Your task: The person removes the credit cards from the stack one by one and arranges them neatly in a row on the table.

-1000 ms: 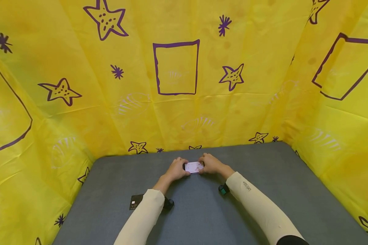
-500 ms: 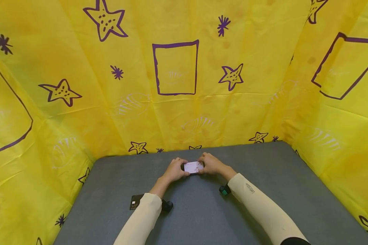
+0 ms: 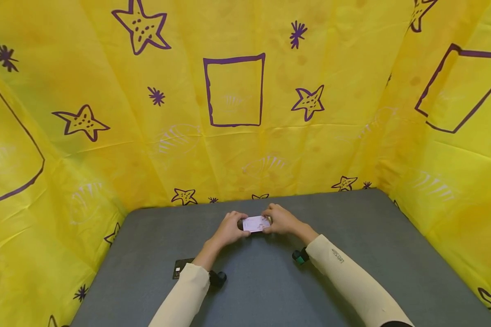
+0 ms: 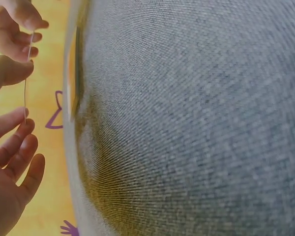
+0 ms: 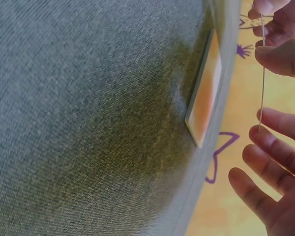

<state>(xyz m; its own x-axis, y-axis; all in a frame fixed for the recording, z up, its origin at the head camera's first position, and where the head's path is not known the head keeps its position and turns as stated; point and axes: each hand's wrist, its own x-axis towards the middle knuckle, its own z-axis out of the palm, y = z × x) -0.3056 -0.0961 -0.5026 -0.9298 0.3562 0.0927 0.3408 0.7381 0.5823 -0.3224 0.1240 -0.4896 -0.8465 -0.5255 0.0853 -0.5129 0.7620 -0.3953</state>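
Note:
A thin white card [image 3: 255,224] with a printed pattern at its right end is held between both hands near the back of the table. My left hand [image 3: 230,228] pinches its left end between thumb and fingers. At the opposite end, my right hand [image 3: 284,220] grips it the same way. Both wrist views catch the card edge-on, as a fine line [image 5: 263,91], raised off the tabletop. Beneath it a flat glossy slab [image 5: 205,96] lies on the table, reflecting orange; from the head it is mostly covered by the card and hands.
A black card with a white square [image 3: 181,268] lies on the grey table [image 3: 258,286], partly covered by the left forearm. Black wrist devices [image 3: 218,279] hang below both wrists. Yellow patterned cloth [image 3: 237,154] encloses the table's back and sides.
The white card and both hands have shifted slightly left. My left forearm has swung outward, covering more of the black card. Both hands keep their grip.

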